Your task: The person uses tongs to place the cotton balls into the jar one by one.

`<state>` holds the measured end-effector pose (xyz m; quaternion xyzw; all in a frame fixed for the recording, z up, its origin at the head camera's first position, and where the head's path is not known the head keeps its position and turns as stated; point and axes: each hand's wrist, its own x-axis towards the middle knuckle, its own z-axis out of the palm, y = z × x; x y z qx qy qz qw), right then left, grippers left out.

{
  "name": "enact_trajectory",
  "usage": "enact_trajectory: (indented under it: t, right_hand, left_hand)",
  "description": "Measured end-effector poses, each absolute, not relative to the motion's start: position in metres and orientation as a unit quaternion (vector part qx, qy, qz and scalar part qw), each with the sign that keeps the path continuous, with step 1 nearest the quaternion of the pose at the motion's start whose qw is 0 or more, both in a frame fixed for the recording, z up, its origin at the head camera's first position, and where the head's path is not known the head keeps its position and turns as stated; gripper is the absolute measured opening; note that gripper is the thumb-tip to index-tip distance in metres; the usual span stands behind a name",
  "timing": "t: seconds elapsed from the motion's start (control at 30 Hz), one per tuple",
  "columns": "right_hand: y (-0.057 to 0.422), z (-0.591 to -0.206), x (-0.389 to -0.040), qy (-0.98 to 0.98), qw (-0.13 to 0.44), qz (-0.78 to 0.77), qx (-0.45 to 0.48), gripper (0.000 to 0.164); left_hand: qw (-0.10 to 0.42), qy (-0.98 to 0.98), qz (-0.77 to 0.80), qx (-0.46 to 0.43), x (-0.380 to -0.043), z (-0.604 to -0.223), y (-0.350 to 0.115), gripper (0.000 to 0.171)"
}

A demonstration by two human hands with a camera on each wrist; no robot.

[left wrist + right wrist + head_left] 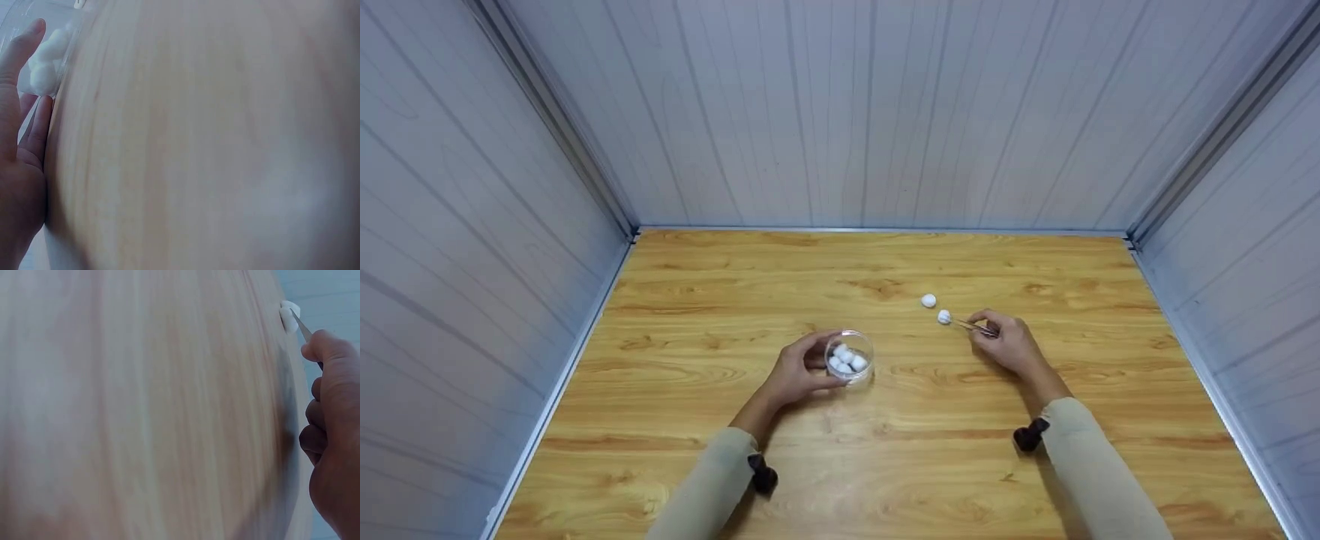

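Observation:
With thumb and fingers around its side, my left hand [801,367] holds a clear round cup [870,352] on the table. Several white cotton balls [847,358] lie inside the cup; some also show through its wall in the left wrist view, near the thumb [25,48]. My right hand [1011,343] pinches metal tweezers [969,325], whose tips are at a single cotton ball [943,317]. One more cotton ball [928,301] rests on the table just beyond it. In the right wrist view the tweezers [302,327] point at the white cotton, and the fingers are curled.
The wood-grain table [720,285] is enclosed by pale panel walls [832,112] at the back and on both sides. A metal strip edges the tabletop. Dark wrist-worn devices [763,475] hang at both sleeves.

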<state>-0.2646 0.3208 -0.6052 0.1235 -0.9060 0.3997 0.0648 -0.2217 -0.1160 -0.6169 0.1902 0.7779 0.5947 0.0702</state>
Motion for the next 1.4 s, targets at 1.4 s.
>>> enact_trajectory:
  t: [1.4]
  right_hand:
    - [0.317, -0.586, -0.266, -0.89, 0.057, 0.437, 0.118, 0.014]
  left_hand:
    - [0.072, 0.782, 0.59, 0.19, -0.223, -0.617, -0.116, 0.083]
